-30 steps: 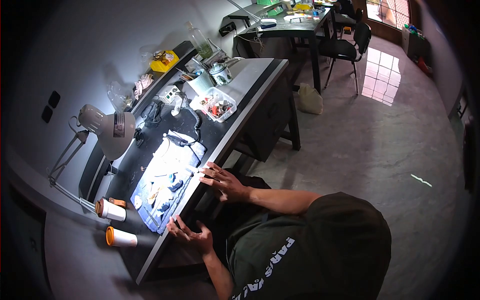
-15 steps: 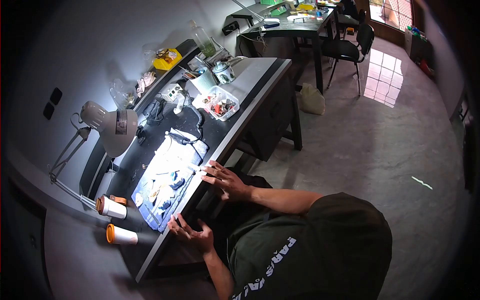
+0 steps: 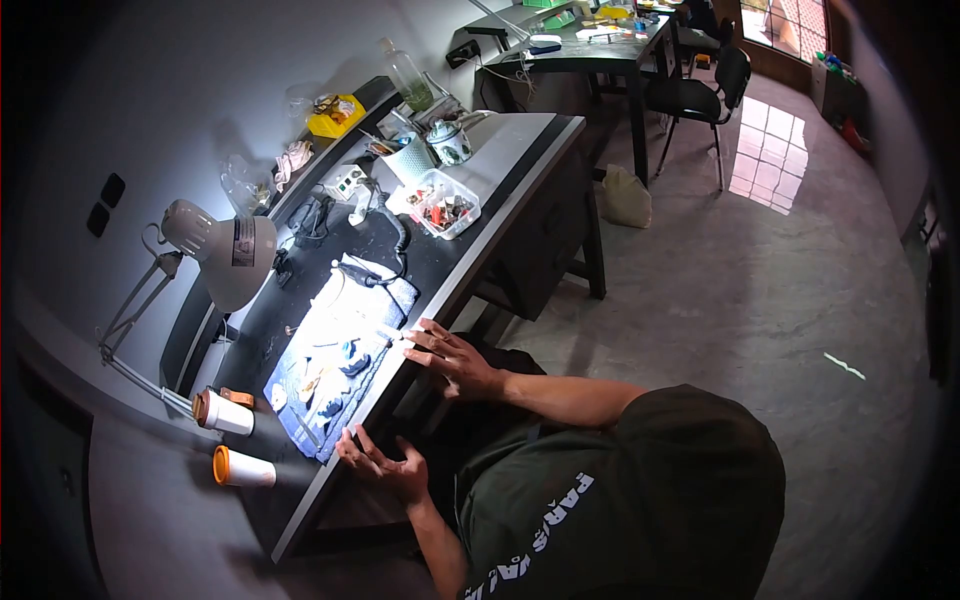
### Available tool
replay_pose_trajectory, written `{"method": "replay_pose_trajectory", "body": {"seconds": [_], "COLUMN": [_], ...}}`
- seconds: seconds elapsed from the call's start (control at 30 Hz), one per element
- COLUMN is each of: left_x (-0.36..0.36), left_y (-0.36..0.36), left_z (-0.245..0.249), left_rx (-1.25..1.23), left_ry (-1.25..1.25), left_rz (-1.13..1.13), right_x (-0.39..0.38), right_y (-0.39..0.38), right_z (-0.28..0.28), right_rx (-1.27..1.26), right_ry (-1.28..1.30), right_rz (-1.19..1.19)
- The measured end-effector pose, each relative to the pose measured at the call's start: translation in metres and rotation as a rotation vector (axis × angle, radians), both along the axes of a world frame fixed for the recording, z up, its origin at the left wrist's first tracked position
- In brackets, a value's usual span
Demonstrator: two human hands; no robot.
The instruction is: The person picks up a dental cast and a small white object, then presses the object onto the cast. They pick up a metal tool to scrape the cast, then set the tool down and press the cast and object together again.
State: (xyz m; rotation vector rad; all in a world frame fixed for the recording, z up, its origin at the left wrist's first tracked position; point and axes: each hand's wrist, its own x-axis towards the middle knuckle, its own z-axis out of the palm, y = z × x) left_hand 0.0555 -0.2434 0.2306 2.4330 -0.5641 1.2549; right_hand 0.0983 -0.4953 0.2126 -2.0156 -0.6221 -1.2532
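Note:
At the desk's (image 3: 450, 280) front edge, both my hands are raised with fingers spread and nothing held. My right hand (image 3: 455, 366) is nearest the upper part of a brightly lit blue cloth (image 3: 300, 425). My left hand (image 3: 385, 470) is by the cloth's lower corner. Dark blue lumps (image 3: 352, 358), which I cannot identify, and small pale pieces lie on the cloth, partly washed out by glare. A black corded handpiece (image 3: 365, 275) rests on its far end. Whether the fingertips touch the desk edge is hard to tell.
A white desk lamp (image 3: 225, 255) leans over the cloth. Two lidded cups (image 3: 245, 468) stand at the lower left. Farther along are a clear plastic box (image 3: 443, 205) of small parts, a white control box (image 3: 345, 182) and a tool holder (image 3: 408, 160). A black chair (image 3: 700, 95) stands beyond.
Both hands stay almost where they were, still spread. The things on the desk have not moved.

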Motion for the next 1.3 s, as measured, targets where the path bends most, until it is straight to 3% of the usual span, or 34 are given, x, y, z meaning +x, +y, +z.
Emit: {"method": "replay_pose_trajectory", "body": {"seconds": [1.3], "left_x": [-0.0010], "left_y": [-0.0022], "left_z": [0.0002], "left_rx": [-0.028], "left_ry": [0.018], "left_rz": [-0.015], "right_x": [-0.0020], "right_y": [-0.0008], "right_z": [0.0006], "right_rx": [0.001], "right_ry": [0.033], "right_rz": [0.014]}}
